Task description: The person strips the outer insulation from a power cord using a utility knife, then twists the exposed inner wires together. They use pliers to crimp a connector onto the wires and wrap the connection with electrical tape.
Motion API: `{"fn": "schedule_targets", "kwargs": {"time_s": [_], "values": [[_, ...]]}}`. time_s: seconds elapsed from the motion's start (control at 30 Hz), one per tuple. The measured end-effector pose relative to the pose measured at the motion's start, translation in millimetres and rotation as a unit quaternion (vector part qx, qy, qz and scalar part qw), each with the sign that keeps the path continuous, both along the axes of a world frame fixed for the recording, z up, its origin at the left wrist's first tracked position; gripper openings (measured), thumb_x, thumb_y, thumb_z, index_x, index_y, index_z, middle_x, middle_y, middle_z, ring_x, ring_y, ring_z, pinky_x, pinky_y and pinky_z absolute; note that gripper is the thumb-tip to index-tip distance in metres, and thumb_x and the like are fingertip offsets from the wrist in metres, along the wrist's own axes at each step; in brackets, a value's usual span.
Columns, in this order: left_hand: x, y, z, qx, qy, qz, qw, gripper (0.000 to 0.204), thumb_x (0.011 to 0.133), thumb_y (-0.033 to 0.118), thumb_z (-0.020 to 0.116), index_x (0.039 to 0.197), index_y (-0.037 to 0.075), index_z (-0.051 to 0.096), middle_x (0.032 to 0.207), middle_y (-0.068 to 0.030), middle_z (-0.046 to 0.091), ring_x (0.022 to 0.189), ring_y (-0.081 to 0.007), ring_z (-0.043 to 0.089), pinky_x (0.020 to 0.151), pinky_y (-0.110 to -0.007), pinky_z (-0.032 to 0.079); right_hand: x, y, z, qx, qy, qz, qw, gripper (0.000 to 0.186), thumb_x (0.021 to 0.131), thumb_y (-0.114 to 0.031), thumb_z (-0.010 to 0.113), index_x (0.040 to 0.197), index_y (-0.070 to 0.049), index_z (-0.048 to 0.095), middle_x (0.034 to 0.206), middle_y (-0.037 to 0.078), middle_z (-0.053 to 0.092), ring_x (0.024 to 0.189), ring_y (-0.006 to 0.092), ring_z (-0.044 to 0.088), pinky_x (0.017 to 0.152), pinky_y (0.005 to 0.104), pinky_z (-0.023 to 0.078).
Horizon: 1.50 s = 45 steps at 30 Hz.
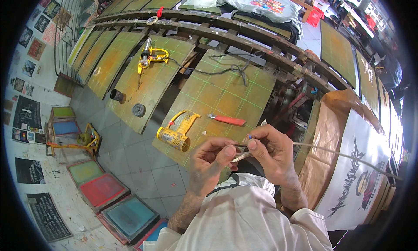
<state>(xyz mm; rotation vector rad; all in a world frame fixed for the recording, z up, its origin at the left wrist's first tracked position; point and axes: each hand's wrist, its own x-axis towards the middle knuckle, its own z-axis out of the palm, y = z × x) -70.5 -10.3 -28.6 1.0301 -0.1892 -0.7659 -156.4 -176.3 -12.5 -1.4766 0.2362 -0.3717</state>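
Close in front of my chest, both hands pinch a thin cable. My left hand [212,159] has its thumb and fingers closed on a short dark wire end [240,145]. My right hand [273,153] is closed on the cable, with a small blue piece [249,137] at its fingertips. From behind that hand a grey cable [344,154] runs off to the right. A pale strip [242,156] shows just under the fingers; its kind is unclear. Beyond my hands lie a red utility knife [228,120] and a yellow heat gun casing [179,131].
An opened yellow heat gun part [150,57] with a knotted black cord [209,71] lies on the board to the left. Near it are a dark cylinder [117,95] and a round cap [138,109]. Brown paper [329,138] hangs at right; screen frames [131,215] lean at lower left.
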Motion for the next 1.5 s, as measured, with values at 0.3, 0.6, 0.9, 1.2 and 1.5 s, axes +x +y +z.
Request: {"fn": "schedule_targets", "kwargs": {"time_s": [0.3, 0.6, 0.9, 1.2, 1.5], "values": [[-5.8, -7.9, 2.0, 0.023, -0.04, 0.026, 0.999, 0.025, 0.092, 0.012, 0.079, 0.112, 0.001, 0.067, 0.098, -0.0064, 0.072, 0.081, -0.0102, 0.068, 0.066, -0.026, 0.057, 3.5, 6.6, -3.5, -0.016, -0.034, -0.013, 0.999, 0.014, 0.101, -0.01, 0.066, 0.104, 0.003, 0.062, 0.081, 0.002, 0.065, 0.069, 0.0022, 0.058, 0.058, 0.0204, 0.044], [-1.1, -1.4, -33.8, 0.115, -0.098, -0.042, 0.988, 0.019, 0.093, 0.007, 0.078, 0.109, 0.0, 0.071, 0.098, -0.0045, 0.072, 0.09, -0.0086, 0.067, 0.079, -0.024, 0.054, -15.3, -7.3, -15.1, -0.035, 0.143, 0.012, 0.989, 0.014, 0.094, -0.009, 0.072, 0.099, 0.004, 0.068, 0.084, 0.002, 0.068, 0.075, 0.0037, 0.06, 0.063, 0.0218, 0.048], [-17.5, 1.0, -180.5, 0.352, -0.186, -0.192, 0.897, 0.022, 0.095, 0.025, 0.076, 0.102, 0.005, 0.076, 0.085, -0.0015, 0.074, 0.074, -0.0083, 0.064, 0.068, -0.027, 0.052, -35.2, -19.0, -174.9, -0.161, 0.319, 0.124, 0.926, 0.023, 0.089, -0.023, 0.075, 0.092, -0.001, 0.073, 0.076, 0.006, 0.069, 0.072, 0.0116, 0.061, 0.066, 0.0314, 0.048], [-22.5, 8.9, -229.5, 0.429, -0.329, -0.143, 0.829, 0.02, 0.089, 0.026, 0.076, 0.096, 0.008, 0.073, 0.088, -0.0109, 0.075, 0.082, -0.0299, 0.073, 0.072, -0.042, 0.055, -43.9, -8.7, -254.8, -0.177, 0.378, 0.103, 0.903, 0.024, 0.088, -0.029, 0.073, 0.093, -0.006, 0.078, 0.073, 0.013, 0.069, 0.068, 0.0208, 0.066, 0.066, 0.0372, 0.05], [-11.2, 0.9, -239.5, 0.442, -0.337, -0.17, 0.813, 0.02, 0.083, 0.027, 0.079, 0.086, 0.009, 0.074, 0.078, -0.0092, 0.074, 0.076, -0.0304, 0.073, 0.068, -0.043, 0.054, -37.3, -9.7, -263.5, -0.197, 0.402, 0.109, 0.888, 0.025, 0.088, -0.031, 0.076, 0.09, -0.006, 0.077, 0.072, 0.014, 0.069, 0.068, 0.0205, 0.065, 0.065, 0.0365, 0.049]]}}
